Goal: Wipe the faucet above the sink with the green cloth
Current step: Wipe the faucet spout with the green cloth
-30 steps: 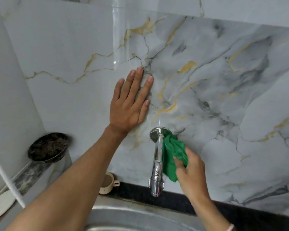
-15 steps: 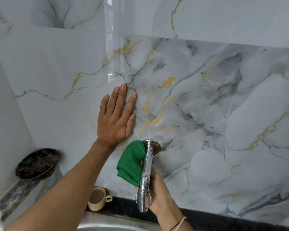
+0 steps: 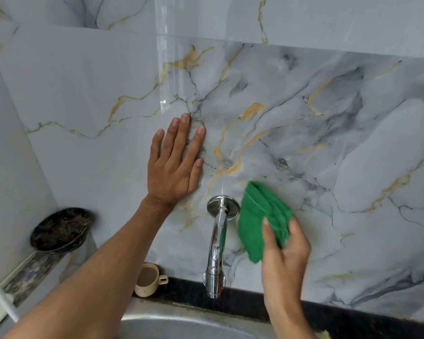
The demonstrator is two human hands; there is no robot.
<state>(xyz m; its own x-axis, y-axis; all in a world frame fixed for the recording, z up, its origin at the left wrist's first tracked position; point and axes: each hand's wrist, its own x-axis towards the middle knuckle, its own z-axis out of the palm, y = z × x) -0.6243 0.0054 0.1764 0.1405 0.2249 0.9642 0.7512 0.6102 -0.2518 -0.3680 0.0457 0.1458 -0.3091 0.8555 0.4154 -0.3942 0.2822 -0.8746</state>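
Blurring right hand [image 3: 283,255] grips green cloth [image 3: 260,221] beside faucet [image 3: 216,245]; left hand [image 3: 173,167] flat, open.

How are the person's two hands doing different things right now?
The left hand lies flat and open against the grey marble wall tile, holding nothing; the right hand is closed on the crumpled green cloth. The left sits up and left of the shiny chrome faucet, the right beside it on the right. Both are bare.
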